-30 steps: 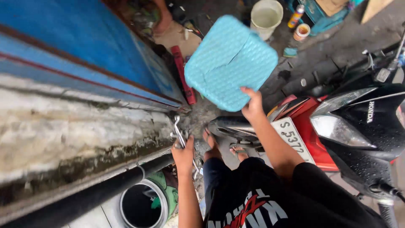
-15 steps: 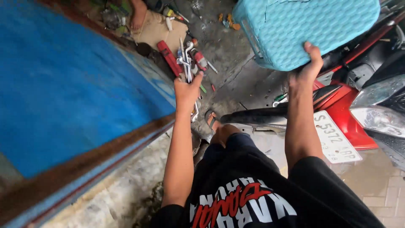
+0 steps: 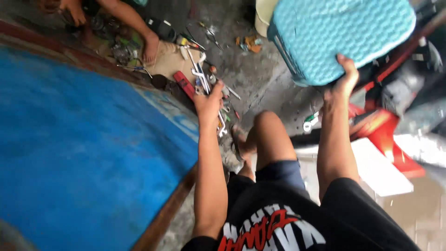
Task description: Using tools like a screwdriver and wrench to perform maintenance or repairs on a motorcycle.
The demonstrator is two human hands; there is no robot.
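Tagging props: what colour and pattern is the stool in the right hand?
Turquoise stool with a raised honeycomb texture; head view.

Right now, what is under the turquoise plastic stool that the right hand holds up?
Below the turquoise stool, the right hand grips its lower edge. Under it lie wet concrete floor and part of a red motorbike. Whatever is directly behind the stool is covered.
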